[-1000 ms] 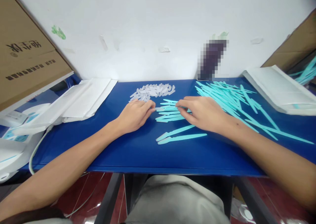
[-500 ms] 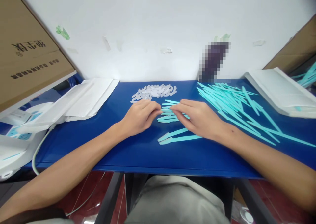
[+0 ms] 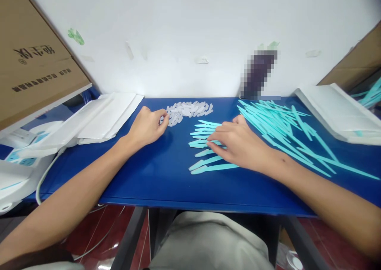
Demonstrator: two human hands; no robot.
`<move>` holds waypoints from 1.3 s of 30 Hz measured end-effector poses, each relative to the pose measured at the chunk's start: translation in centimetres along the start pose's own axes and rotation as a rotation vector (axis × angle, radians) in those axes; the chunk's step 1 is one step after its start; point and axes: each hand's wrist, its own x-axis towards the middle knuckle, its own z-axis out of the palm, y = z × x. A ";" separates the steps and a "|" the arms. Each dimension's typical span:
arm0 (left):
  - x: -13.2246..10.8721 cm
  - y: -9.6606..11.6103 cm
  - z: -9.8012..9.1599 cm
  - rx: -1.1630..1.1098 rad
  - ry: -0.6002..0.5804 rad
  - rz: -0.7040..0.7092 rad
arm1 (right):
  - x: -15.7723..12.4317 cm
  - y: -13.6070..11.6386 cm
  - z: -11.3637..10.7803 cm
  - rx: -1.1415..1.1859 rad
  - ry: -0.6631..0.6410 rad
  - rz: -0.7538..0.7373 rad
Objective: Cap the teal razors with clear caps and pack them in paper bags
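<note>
Just this side of the right hand (image 3: 236,143), teal sticks (image 3: 217,168) lie side by side; a light touch should keep them unshifted. That hand curls half-closed over more of them, its grip impossible to tell. Farther out, the left hand (image 3: 147,126) bends thumb and forefinger at the clear pieces (image 3: 187,110), probably best pinched singly; whether it holds one is unclear.

Clothed at near centre in pale grey-green fabric (image 3: 208,242) (rounded along its far edge); bare along both forearms (image 3: 98,182), left hand (image 3: 148,126) and right hand (image 3: 238,143).
</note>
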 end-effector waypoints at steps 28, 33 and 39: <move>-0.8 2.0 0.2 -0.221 -0.399 0.248 | 0.0 2.0 -1.8 0.254 -0.338 0.115; -0.9 2.0 0.2 -0.309 -0.379 0.198 | -0.2 1.9 -1.5 0.218 -0.189 0.097; -0.9 2.5 0.9 -0.397 -0.239 0.152 | -0.1 2.3 -0.4 0.266 0.043 0.033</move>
